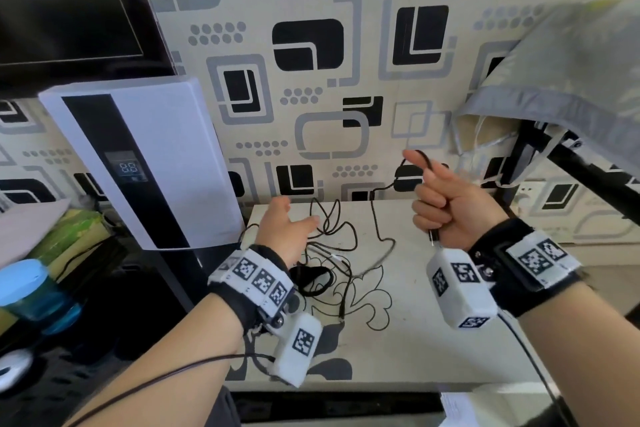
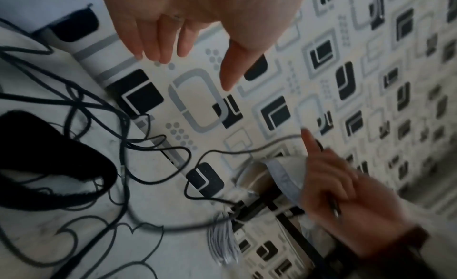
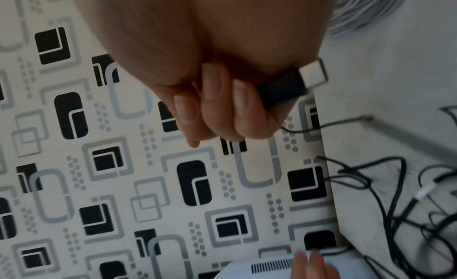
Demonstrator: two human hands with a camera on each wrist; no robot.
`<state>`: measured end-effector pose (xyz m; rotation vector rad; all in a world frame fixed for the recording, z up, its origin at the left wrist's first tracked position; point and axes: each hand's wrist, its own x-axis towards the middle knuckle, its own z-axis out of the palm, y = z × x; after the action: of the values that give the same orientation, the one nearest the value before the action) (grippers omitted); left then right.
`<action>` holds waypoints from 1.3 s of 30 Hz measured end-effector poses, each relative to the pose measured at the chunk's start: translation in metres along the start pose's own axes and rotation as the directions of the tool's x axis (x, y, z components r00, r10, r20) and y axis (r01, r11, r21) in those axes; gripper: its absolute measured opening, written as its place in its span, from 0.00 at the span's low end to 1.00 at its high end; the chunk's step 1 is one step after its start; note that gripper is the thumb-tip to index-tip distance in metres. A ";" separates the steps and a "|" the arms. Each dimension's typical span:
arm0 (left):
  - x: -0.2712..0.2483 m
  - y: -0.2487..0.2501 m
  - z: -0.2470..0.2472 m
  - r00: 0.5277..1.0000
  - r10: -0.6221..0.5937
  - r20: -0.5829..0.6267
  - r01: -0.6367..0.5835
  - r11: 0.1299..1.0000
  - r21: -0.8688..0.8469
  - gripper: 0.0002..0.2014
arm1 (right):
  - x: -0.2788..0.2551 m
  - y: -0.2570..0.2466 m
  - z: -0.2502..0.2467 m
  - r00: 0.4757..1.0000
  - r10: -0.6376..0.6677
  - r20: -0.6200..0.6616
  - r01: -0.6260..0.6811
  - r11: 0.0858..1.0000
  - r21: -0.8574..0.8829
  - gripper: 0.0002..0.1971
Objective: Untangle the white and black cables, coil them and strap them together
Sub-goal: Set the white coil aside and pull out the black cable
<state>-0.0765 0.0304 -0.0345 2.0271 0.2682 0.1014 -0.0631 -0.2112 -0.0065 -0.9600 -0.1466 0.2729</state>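
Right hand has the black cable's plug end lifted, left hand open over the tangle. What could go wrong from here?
1. The black cable runs from the right hand back into the tangle on the table; pulling may tighten knots.
2. The left hand is open, so the pile could drag.
3. The grip sits near the USB plug, which may strain it.

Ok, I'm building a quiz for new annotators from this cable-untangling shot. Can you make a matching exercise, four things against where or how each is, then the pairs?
Things:
1. right hand
2. left hand
3. black strap
4. black cable

States:
A. lies looped on the table
B. open, fingers straight above the tangle
C. grips the cable's USB plug
D. trails from the raised hand down to the tabletop

Pairs: 1-C, 2-B, 3-A, 4-D
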 end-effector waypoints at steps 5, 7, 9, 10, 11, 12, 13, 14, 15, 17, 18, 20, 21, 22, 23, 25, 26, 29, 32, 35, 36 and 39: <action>-0.015 0.008 0.018 0.952 0.254 0.170 -0.251 0.967 -0.042 0.32 | -0.005 0.004 0.027 0.984 0.058 0.168 -0.066 0.997 0.042 0.22; -0.015 0.009 0.020 0.931 0.325 0.164 -0.315 0.946 -0.080 0.31 | -0.006 0.008 0.031 0.962 0.081 0.259 -0.107 0.991 0.087 0.22; -0.013 0.011 0.018 0.911 0.386 0.143 -0.373 0.921 -0.112 0.30 | -0.006 0.013 0.033 0.929 0.102 0.355 -0.156 0.979 0.128 0.21; -0.012 0.011 0.016 0.897 0.419 0.139 -0.403 0.906 -0.127 0.30 | -0.006 0.016 0.034 0.914 0.111 0.391 -0.179 0.974 0.141 0.21; -0.010 0.011 0.015 0.884 0.446 0.143 -0.428 0.893 -0.139 0.30 | -0.006 0.019 0.035 0.901 0.120 0.416 -0.197 0.969 0.148 0.21; -0.010 0.011 0.015 0.872 0.464 0.155 -0.444 0.884 -0.148 0.30 | -0.006 0.021 0.036 0.894 0.127 0.429 -0.209 0.967 0.148 0.21; -0.011 0.011 0.015 0.865 0.473 0.170 -0.450 0.879 -0.155 0.30 | -0.006 0.023 0.037 0.892 0.133 0.432 -0.214 0.966 0.144 0.21; -0.011 0.011 0.017 0.859 0.477 0.188 -0.451 0.877 -0.168 0.31 | -0.007 0.024 0.039 0.892 0.139 0.430 -0.216 0.967 0.137 0.21; -0.012 0.010 0.018 0.854 0.479 0.202 -0.448 0.875 -0.182 0.31 | -0.006 0.025 0.040 0.893 0.142 0.426 -0.216 0.968 0.130 0.21; -0.014 0.010 0.021 0.848 0.481 0.223 -0.439 0.873 -0.212 0.30 | -0.007 0.026 0.042 0.894 0.134 0.427 -0.203 0.972 0.119 0.21; -0.015 0.010 0.022 0.844 0.484 0.231 -0.434 0.870 -0.236 0.29 | -0.007 0.026 0.042 0.895 0.125 0.428 -0.193 0.974 0.119 0.21; -0.017 0.012 0.022 0.835 0.491 0.248 -0.412 0.857 -0.310 0.27 | -0.006 0.026 0.042 0.903 0.103 0.417 -0.169 0.978 0.123 0.21; -0.019 0.013 0.021 0.832 0.491 0.257 -0.396 0.851 -0.345 0.26 | -0.005 0.026 0.040 0.907 0.094 0.410 -0.159 0.979 0.129 0.21; -0.020 0.014 0.020 0.832 0.489 0.263 -0.379 0.846 -0.375 0.26 | -0.005 0.026 0.039 0.911 0.083 0.403 -0.152 0.978 0.142 0.21; -0.022 0.014 0.020 0.830 0.488 0.270 -0.362 0.840 -0.405 0.26 | -0.004 0.025 0.038 0.918 0.072 0.390 -0.143 0.977 0.158 0.21; -0.024 0.015 0.020 0.812 0.495 0.308 -0.331 0.826 -0.456 0.26 | -0.004 0.023 0.038 0.937 0.050 0.344 -0.123 0.974 0.193 0.20; -0.025 0.014 0.021 0.802 0.497 0.331 -0.312 0.822 -0.477 0.27 | -0.005 0.022 0.039 0.948 0.040 0.315 -0.110 0.972 0.209 0.21; -0.025 0.012 0.028 0.794 0.471 0.384 -0.252 0.831 -0.496 0.31 | -0.007 0.021 0.044 0.969 0.008 0.246 -0.074 0.963 0.260 0.22; -0.027 0.010 0.035 0.785 0.481 0.390 -0.266 0.831 -0.489 0.29 | -0.006 0.020 0.045 0.976 -0.019 0.216 -0.052 0.946 0.320 0.22; -0.028 0.010 0.037 0.790 0.475 0.387 -0.318 0.858 -0.403 0.23 | -0.001 0.014 0.038 0.990 -0.065 0.124 0.009 0.914 0.407 0.18; -0.028 0.009 0.037 0.793 0.465 0.394 -0.346 0.875 -0.338 0.21 | 0.000 0.011 0.034 0.995 -0.076 0.071 0.038 0.898 0.438 0.17; -0.031 0.009 0.039 0.803 0.423 0.419 -0.364 0.906 -0.215 0.20 | 0.003 0.000 0.026 0.992 -0.090 -0.087 0.122 0.852 0.510 0.16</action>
<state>-0.0981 -0.0147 -0.0432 1.8880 -0.4574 -0.1027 -0.0669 -0.1905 0.0081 -0.4212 -0.0637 0.1665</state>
